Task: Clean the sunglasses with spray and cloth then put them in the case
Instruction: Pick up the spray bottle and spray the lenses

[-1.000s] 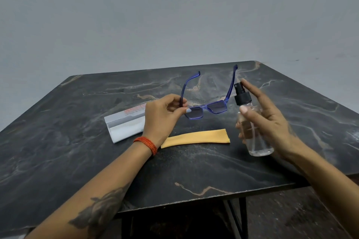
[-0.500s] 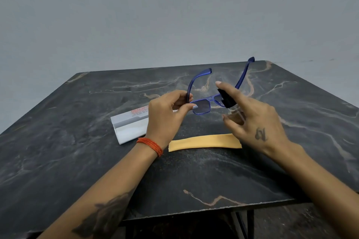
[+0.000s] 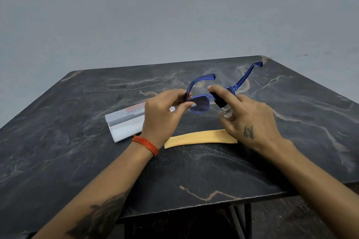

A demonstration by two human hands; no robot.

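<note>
Since a second ago the right hand (image 3: 250, 120) has swung the spray bottle (image 3: 220, 101) in from beside the sunglasses (image 3: 202, 103) to right up against them, its back now turned to the camera.

Nearest on the dark marble table (image 3: 194, 170) lies the yellow cloth (image 3: 200, 137), flat and untouched, a soft slip that will fold easily round a lens. Just behind it the right hand grips the bottle, forefinger stretched onto the black pump top, the other fingers curled about the clear body, which is mostly hidden. Beside it the left hand (image 3: 163, 114) pinches the sunglasses at the near corner of the frame, thumb below and fingers above, holding them lifted above the table with both arms open and pointing away.

They look light and stiff, blue plastic, and the lenses would smear or scratch, so the frame corner or hinge seems the sensible place to hold. Wet plastic may turn slippery.

Behind the left wrist lies the white case (image 3: 124, 124), on the table.
</note>
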